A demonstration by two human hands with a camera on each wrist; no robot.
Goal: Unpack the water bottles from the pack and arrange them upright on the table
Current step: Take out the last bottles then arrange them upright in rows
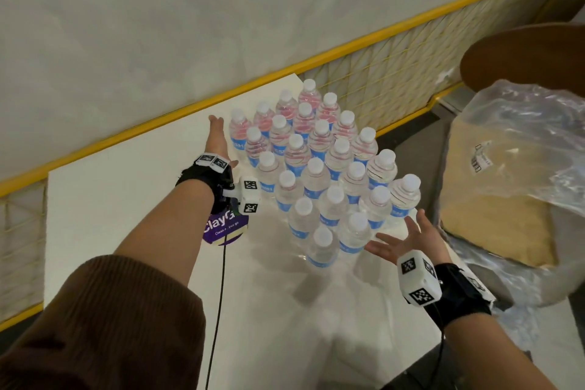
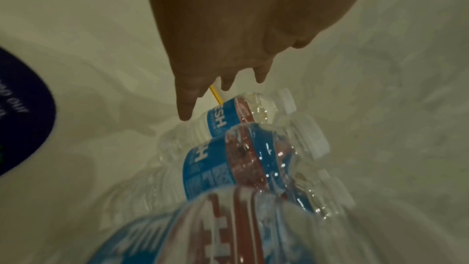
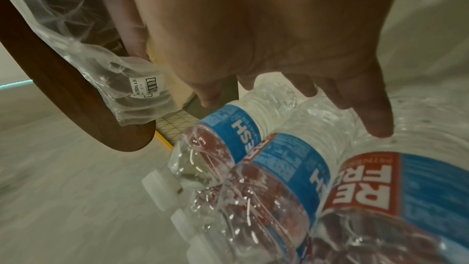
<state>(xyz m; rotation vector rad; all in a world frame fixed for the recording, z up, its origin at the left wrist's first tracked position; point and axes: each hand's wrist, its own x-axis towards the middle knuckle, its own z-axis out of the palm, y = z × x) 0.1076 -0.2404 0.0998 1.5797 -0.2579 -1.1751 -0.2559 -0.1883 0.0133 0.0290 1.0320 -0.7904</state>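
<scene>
Several clear water bottles (image 1: 316, 168) with white caps and blue labels stand upright in a tight block on the white table (image 1: 126, 199). My left hand (image 1: 217, 136) stretches flat along the block's left side, fingers straight, holding nothing; in the left wrist view its fingertips (image 2: 186, 111) reach beside a bottle (image 2: 228, 115). My right hand (image 1: 402, 239) lies open, palm toward the block's near right corner. In the right wrist view its fingers (image 3: 375, 123) spread over the bottles (image 3: 291, 158), one fingertip on or just above a bottle.
The crumpled clear plastic wrap (image 1: 522, 149) lies over a tan cushion (image 1: 493, 218) at the right, under a brown round tabletop (image 1: 531, 54). A purple pack (image 1: 221, 225) lies under my left wrist. A yellow rail (image 1: 221, 95) and mesh run behind the table.
</scene>
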